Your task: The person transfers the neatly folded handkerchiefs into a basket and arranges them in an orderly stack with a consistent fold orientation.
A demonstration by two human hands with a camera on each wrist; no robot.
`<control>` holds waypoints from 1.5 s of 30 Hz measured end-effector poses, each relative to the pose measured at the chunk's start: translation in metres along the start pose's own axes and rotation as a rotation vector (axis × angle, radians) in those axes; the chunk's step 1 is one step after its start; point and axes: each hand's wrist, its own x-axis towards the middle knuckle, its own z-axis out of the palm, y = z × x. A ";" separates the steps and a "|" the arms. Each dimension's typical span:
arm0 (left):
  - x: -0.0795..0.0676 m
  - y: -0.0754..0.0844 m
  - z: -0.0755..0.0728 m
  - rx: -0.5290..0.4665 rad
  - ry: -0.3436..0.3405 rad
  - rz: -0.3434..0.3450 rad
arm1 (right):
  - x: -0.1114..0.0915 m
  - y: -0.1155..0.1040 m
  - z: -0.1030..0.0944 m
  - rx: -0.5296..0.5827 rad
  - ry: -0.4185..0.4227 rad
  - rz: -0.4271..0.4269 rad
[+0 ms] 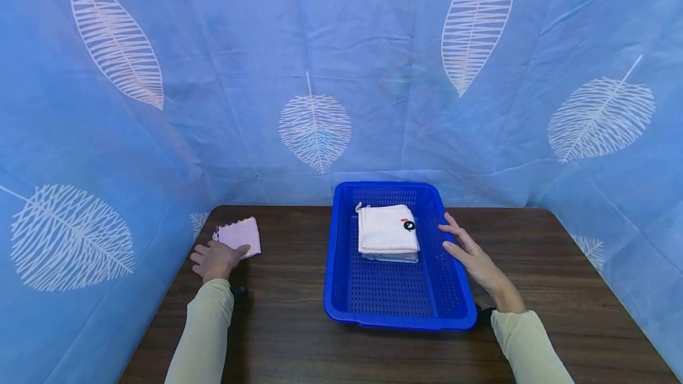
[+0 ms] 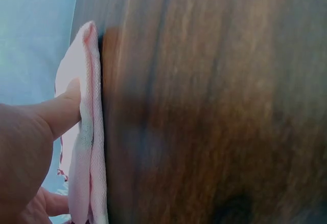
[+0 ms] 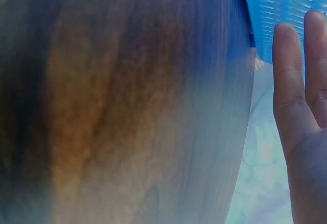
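A folded pink towel (image 1: 242,237) with a dark checked edge lies on the table at the far left. My left hand (image 1: 216,261) rests at its near left corner, fingers spread and thumb laid across the top. In the left wrist view the thumb touches the upper face of the towel (image 2: 84,132), whose folded layers show side-on. To the right stands a blue plastic basket (image 1: 389,320) with a small stack of folded towels (image 1: 386,230) inside, the top one white with a black round mark. Beside the basket's right rim, my right hand (image 1: 477,262) is held with fingers extended, holding nothing.
The dark wooden table (image 1: 288,336) carries everything. A blue curtain with white leaf prints (image 1: 240,105) hangs around its back and sides. The basket takes up the middle of the table, its far end close to the back edge.
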 end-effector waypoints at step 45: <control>0.008 -0.009 -0.004 -0.326 0.008 -0.038 | -0.002 -0.004 0.000 0.005 -0.004 -0.019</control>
